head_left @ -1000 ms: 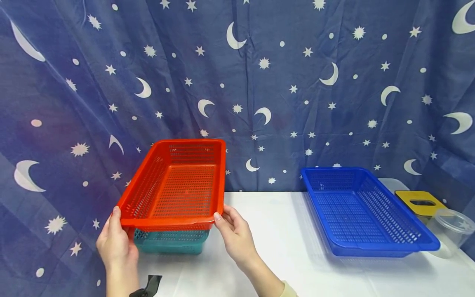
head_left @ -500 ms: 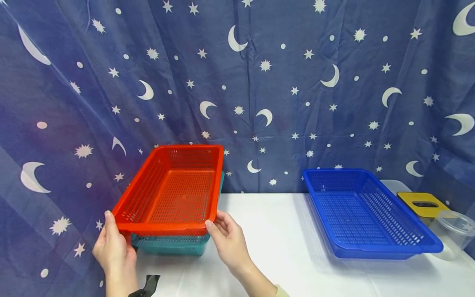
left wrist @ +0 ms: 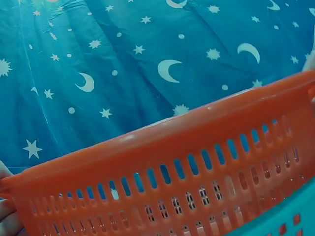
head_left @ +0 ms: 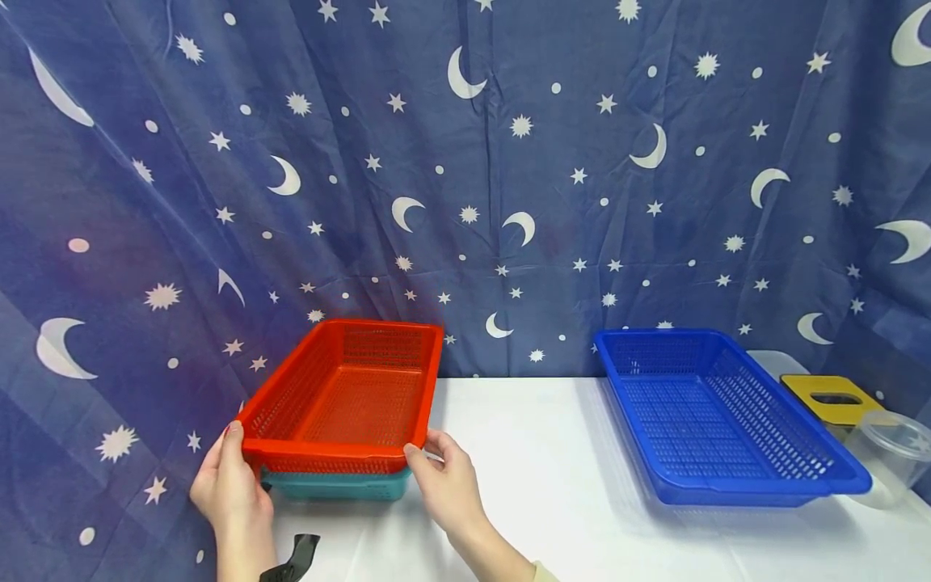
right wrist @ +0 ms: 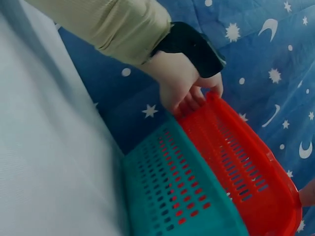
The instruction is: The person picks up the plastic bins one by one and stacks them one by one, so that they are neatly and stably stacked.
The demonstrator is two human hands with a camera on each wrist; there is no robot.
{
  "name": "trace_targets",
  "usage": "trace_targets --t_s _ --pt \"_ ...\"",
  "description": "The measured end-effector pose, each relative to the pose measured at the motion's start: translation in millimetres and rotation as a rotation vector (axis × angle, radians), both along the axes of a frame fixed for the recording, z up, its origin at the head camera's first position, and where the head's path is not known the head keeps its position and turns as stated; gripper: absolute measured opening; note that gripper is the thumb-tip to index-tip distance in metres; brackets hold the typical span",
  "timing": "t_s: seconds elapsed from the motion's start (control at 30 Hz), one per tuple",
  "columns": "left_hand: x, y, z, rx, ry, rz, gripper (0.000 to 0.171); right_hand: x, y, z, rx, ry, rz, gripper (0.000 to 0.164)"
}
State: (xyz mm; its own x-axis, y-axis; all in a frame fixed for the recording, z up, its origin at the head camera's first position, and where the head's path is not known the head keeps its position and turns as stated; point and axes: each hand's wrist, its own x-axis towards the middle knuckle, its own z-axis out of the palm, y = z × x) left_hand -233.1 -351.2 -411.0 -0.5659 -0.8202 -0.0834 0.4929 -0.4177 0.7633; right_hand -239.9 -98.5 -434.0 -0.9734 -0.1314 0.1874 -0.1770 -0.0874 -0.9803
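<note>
Both hands grip a red plastic basket (head_left: 371,396) with slotted walls by its two near corners. At the near left corner my left hand (head_left: 234,485) has its thumb over the rim. My right hand (head_left: 447,481) pinches the near right corner, thumb on top and fingers under the rim. Below sits a teal basket (head_left: 334,487), and the red one's lower part is down inside it. In the right wrist view the red basket (right wrist: 246,167) stands partly out of the teal basket (right wrist: 172,182). The teal basket's inside is hidden.
On the right of the white table (head_left: 524,469) stands a blue basket (head_left: 727,420). Behind it are a yellow-lidded box (head_left: 829,398) and a clear round container (head_left: 890,449). A dark blue curtain (head_left: 538,178) with moons and stars hangs along the back and left.
The red basket has come down from above the teal basket and partly into it, with both hands still holding its corners. The blue basket has stayed in place.
</note>
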Motion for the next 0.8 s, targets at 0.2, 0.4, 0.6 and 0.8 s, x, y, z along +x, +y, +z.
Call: trace_targets --t_s 0.2,0.4,0.6,0.8 --pt "-0.4 0.6 -0.7 -0.171 -0.174 0.097 0.039 -1.7 -1.4 -7.9 0.098 0.026 -0.058 0.048" --pt "-2.6 -5.7 -6.3 -0.156 -0.307 0.094 0.045 -1.1 -4.8 -16.0 0.164 0.014 -0.051 0.052" --pt "-4.2 -10.7 -17.7 -0.081 -0.308 0.036 0.039 1.4 -5.5 -21.2 0.162 -0.002 -0.034 0.061" --pt "-3.6 -14.6 -21.3 -0.048 -0.306 0.010 0.017 -1.4 -1.6 -21.4 0.181 -0.020 -0.036 0.061"
